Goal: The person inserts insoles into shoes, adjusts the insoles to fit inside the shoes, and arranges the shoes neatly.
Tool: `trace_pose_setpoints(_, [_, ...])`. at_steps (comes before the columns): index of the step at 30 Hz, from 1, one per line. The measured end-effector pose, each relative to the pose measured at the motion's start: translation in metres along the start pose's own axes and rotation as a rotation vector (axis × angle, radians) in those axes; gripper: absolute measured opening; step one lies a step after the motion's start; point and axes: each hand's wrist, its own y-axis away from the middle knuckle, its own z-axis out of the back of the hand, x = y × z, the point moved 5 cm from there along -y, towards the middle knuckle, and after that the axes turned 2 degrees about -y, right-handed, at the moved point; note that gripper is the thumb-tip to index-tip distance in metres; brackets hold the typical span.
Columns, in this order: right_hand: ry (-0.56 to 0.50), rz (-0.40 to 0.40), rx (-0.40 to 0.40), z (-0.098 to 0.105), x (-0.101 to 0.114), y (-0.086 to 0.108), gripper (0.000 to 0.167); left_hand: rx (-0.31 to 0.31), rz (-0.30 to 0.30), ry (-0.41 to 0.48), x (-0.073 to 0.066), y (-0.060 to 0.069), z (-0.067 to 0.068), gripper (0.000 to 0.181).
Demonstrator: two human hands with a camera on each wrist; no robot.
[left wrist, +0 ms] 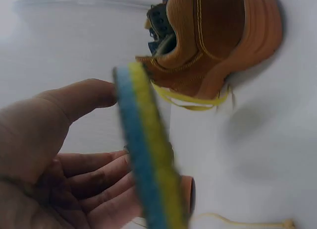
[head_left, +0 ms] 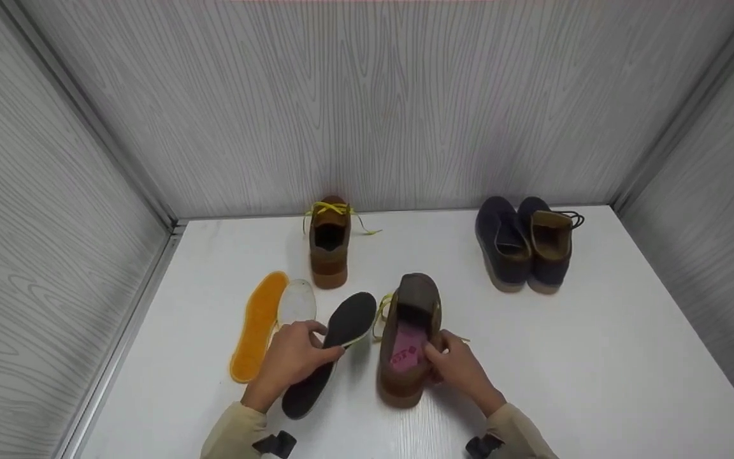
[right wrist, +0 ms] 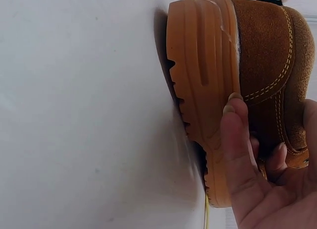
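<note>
A dark insole (head_left: 349, 319) is pinched by the left hand (head_left: 294, 357) between thumb and fingers; the left wrist view shows its blue and yellow edge (left wrist: 148, 144). Right of it a brown shoe (head_left: 399, 386) with yellow laces stands on the table, toe pointing away, a pink insole (head_left: 408, 349) inside. The right hand (head_left: 462, 366) grips this shoe's right side, thumb at the opening; in the right wrist view its fingers (right wrist: 237, 144) lie against the sole and the suede side (right wrist: 262, 50). Insole and shoe stand apart.
An orange insole (head_left: 259, 331) and a white one (head_left: 297, 303) lie left of the left hand. The other brown shoe (head_left: 329, 264) stands near the back wall (head_left: 405, 108). Two dark shoes (head_left: 504, 258) (head_left: 548, 261) stand at the back right of the white table (head_left: 609, 357).
</note>
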Motion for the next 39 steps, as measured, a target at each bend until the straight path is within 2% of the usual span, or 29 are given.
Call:
trace_pose_setpoints(6, [0.042,0.013,-0.016,0.004,0.0,0.0,0.021,0.05,-0.063,0.057,-0.025,0.007,-0.002,0.047])
trace_pose_setpoints(9, [0.037,0.012,-0.022,0.005,0.0,0.0,0.021,0.07,-0.129,0.063,-0.041,0.009,-0.008,0.043])
trace_pose_setpoints(13, [0.017,0.016,-0.031,0.005,0.0,-0.001,0.023,0.073,-0.234,0.024,-0.057,0.012,-0.019,0.038])
trace_pose_setpoints(16, [0.005,0.023,-0.027,0.004,-0.001,0.0,0.026,0.069,-0.272,-0.034,-0.063,0.013,-0.028,0.035])
trace_pose_setpoints(22, [0.027,0.049,-0.016,0.005,0.0,0.002,0.028,0.072,-0.27,-0.13,-0.071,0.011,-0.04,0.03])
trace_pose_setpoints(27, [0.017,0.063,0.022,0.007,-0.001,0.004,0.034,0.104,-0.217,-0.17,-0.08,0.006,-0.043,0.027])
trace_pose_setpoints(32, [-0.063,0.064,0.119,0.005,-0.003,0.009,0.036,0.129,-0.199,-0.193,-0.086,-0.002,-0.048,0.025])
trace_pose_setpoints(36, [-0.137,0.069,0.188,0.004,-0.003,0.013,0.036,0.108,-0.205,-0.199,-0.089,-0.011,-0.053,0.025])
trace_pose_setpoints(39, [-0.162,0.066,0.202,0.004,-0.005,0.014,0.036,0.089,-0.222,-0.213,-0.092,-0.017,-0.058,0.026])
